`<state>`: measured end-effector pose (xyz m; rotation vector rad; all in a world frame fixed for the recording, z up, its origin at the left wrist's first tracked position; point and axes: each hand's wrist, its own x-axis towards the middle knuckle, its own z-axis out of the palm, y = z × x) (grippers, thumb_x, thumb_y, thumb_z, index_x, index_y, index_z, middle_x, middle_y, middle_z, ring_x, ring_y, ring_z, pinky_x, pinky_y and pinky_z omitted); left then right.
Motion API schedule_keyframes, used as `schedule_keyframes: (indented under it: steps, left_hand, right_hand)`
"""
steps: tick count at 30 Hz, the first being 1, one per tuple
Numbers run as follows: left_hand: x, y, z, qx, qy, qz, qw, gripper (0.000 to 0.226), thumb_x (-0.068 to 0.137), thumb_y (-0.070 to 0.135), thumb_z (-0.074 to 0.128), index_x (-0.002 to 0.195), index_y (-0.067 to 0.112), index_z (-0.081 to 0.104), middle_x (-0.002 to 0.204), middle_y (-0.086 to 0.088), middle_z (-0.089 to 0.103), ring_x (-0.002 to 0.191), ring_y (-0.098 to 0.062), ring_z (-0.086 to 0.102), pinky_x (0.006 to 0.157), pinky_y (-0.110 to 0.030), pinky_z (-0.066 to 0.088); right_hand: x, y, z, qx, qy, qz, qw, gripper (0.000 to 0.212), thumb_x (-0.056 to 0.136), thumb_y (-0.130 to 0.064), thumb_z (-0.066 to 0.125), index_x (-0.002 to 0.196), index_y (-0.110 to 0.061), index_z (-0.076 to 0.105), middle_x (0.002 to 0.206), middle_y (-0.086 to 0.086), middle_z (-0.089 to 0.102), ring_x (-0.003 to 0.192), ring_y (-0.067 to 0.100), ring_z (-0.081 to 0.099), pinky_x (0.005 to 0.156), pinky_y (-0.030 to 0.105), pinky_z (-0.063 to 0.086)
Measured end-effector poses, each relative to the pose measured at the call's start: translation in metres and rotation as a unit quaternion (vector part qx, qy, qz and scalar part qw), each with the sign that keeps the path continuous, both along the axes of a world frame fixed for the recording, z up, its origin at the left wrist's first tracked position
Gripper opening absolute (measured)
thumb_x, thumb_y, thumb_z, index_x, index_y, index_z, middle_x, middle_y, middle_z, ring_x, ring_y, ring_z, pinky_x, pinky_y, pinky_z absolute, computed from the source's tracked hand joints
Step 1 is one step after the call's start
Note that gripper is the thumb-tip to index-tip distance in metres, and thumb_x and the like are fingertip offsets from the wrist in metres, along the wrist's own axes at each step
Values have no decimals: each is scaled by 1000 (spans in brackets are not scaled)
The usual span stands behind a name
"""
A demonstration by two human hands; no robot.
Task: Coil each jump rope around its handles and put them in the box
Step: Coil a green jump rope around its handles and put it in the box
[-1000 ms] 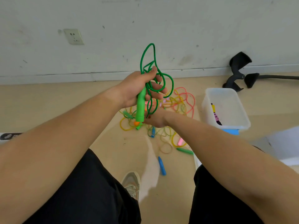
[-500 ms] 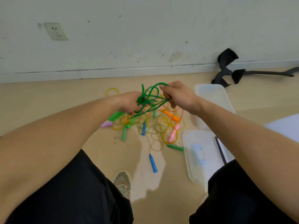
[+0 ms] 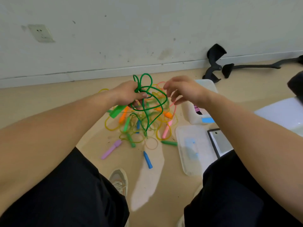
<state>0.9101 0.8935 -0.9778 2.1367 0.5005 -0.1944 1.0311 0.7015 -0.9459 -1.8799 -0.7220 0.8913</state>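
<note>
the left grip (image 3: 129,94) clutches the green rope (image 3: 137,89) and its handle (image 3: 117,111), while the right grip (image 3: 185,90), at its 3 o'clock, hangs open, fingers loose, near the box (image 3: 191,114).

A wall socket (image 3: 41,33) was mounted beyond the left hand (image 3: 127,94); a black bracket (image 3: 216,52) was laid beyond the right hand (image 3: 185,90).

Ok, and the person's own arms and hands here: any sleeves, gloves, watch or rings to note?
Both are bare. The left forearm and right forearm show no sleeve up to the frame edge, and neither wrist carries a watch or band. The left hand and right hand wear no gloves, and no ring is visible.
</note>
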Motion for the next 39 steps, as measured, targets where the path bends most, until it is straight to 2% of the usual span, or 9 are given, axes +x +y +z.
schedule_keyframes:
  steps: [6,10,14,18,21,26,28,35,39]
  left_hand:
    - [-25,11,0,-31,21,18,999,22,103,23,52,110,5,63,96,-13,75,60,-19,72,46,-21,50]
    - [-30,31,-1,15,3,59,998,19,101,21,56,106,4,61,93,-15,75,60,-22,72,57,-32,59]
    - [-33,45,7,-24,-64,140,988,19,103,20,51,111,4,57,95,-13,75,58,-25,72,59,-33,58]
    - [-35,46,26,-133,-117,191,965,17,105,20,46,108,6,55,94,-12,73,57,-23,72,48,-22,51]
    - [-35,46,32,-190,-140,215,948,17,106,20,44,105,7,55,96,-14,73,58,-23,71,47,-22,50]
    - [-37,50,33,-241,-179,259,918,17,107,19,42,104,7,53,95,-13,72,62,-25,72,46,-23,48]
    - [-39,59,28,-200,-186,271,923,18,107,21,42,112,7,52,97,-9,73,66,-25,73,47,-23,48]
    - [-38,69,-16,162,16,72,984,13,99,23,55,109,14,55,103,-9,68,82,-26,71,54,-30,52]
    - [-24,39,-29,100,67,-35,992,30,94,19,62,122,11,55,112,-7,63,80,-17,64,58,-30,59]
  right_hand:
    - [-29,43,-18,-14,-17,72,997,4,95,-10,64,93,-8,66,68,6,59,54,17,63,55,29,56]
    - [-38,70,-23,7,-92,19,996,25,98,-17,56,94,8,60,71,12,55,58,18,60,61,39,63]
    - [-27,81,-34,-22,-76,-38,996,18,98,-14,44,113,-11,54,82,9,63,56,22,58,53,34,53]
    - [-24,71,-59,-270,-114,151,944,41,95,-11,49,135,-11,55,88,2,63,66,18,60,58,32,54]
    - [-46,78,-72,-267,-85,238,930,73,89,-25,70,152,-33,34,108,1,57,80,17,61,66,34,59]
    - [-74,104,-87,-245,-110,282,921,18,93,-32,64,105,-21,71,79,1,56,61,16,54,66,36,60]
    - [-71,104,-90,-276,-113,286,911,22,97,-25,57,95,-9,72,74,7,60,58,19,56,69,38,61]
    - [-35,88,-46,18,-47,97,994,7,92,-2,65,86,-2,70,68,14,62,53,12,60,59,25,57]
    - [-21,76,-31,142,93,5,985,15,97,-3,59,85,-9,67,73,5,64,63,11,64,70,29,60]
